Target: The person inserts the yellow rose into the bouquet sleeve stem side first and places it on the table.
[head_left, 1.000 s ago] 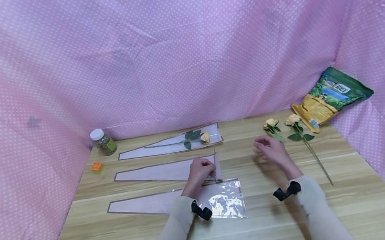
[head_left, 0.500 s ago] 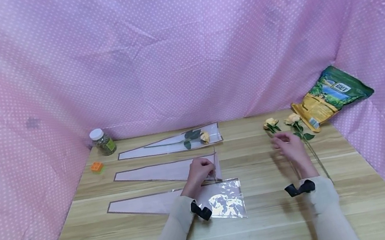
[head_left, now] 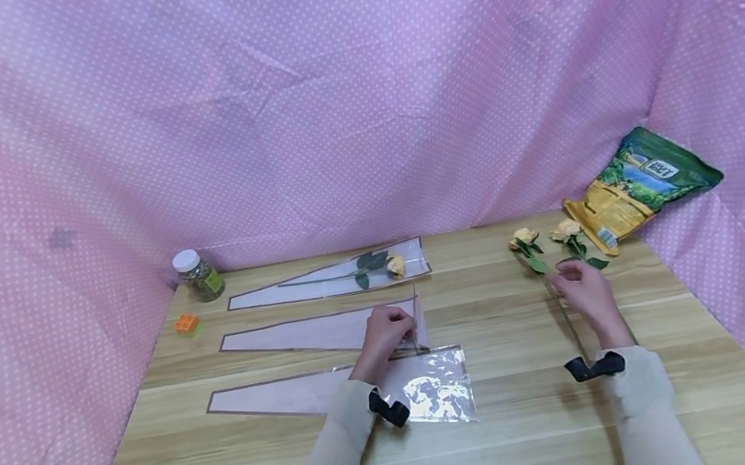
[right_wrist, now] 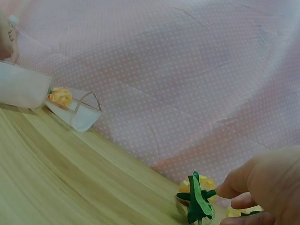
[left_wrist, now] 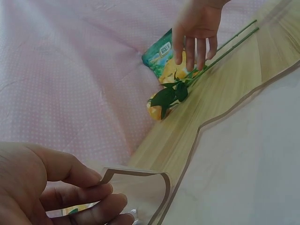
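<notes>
My left hand (head_left: pixel 386 333) pinches the lifted edge of the middle flower sleeve (head_left: pixel 301 333), a tapered, pale wrapper with a brown border; the left wrist view shows this raised edge (left_wrist: pixel 136 172) between thumb and fingers. On the right, my right hand (head_left: pixel 588 297) hovers at the stem of a yellow artificial rose (head_left: pixel 523 238), its fingers extended. Close by the fingertips in the right wrist view is that rose's green leaf (right_wrist: pixel 201 199). Beside it lies a second yellow rose (head_left: pixel 566 229), its stem partly hidden by the hand.
A third rose (head_left: pixel 395 264) lies in the far sleeve (head_left: pixel 258 296). Another glossy sleeve (head_left: pixel 267 396) is nearest the person. A green and yellow bag (head_left: pixel 643 185) leans at back right; a white-lidded jar (head_left: pixel 204 279) and orange block (head_left: pixel 186 323) stand at left.
My right hand has moved rightward over the table to the rose stems, its fingertips now beside the left one. The left hand has stayed at the sleeve edge.
</notes>
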Demonstrator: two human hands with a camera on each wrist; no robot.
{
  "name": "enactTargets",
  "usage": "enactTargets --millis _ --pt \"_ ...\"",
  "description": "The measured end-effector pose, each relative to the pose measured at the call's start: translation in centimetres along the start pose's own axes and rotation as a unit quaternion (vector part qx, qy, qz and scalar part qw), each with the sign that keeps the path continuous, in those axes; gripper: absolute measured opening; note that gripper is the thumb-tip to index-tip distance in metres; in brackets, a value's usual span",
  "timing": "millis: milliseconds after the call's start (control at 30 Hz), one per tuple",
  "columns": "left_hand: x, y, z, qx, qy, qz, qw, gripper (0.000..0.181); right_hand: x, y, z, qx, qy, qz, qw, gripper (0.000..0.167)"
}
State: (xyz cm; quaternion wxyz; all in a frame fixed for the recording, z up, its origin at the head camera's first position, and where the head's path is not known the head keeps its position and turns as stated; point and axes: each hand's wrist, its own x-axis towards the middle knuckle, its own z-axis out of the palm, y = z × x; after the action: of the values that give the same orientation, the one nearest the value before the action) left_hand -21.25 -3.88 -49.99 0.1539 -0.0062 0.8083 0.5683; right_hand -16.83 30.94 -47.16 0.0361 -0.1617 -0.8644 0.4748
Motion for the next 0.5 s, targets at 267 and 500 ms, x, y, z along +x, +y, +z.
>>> enactTargets --millis 267,500 --pt "0.0 0.0 -0.1 -0.003 -0.003 -0.008 1.0 0.01 0.1 1.1 0.0 -0.071 -0.023 0.008 0.9972 0.053" --pt "0.0 0.2 -0.2 -0.008 -0.004 -0.01 0.9999 0.01 0.6 1.1 -0.3 -0.141 -0.069 -0.011 0.9875 0.058"
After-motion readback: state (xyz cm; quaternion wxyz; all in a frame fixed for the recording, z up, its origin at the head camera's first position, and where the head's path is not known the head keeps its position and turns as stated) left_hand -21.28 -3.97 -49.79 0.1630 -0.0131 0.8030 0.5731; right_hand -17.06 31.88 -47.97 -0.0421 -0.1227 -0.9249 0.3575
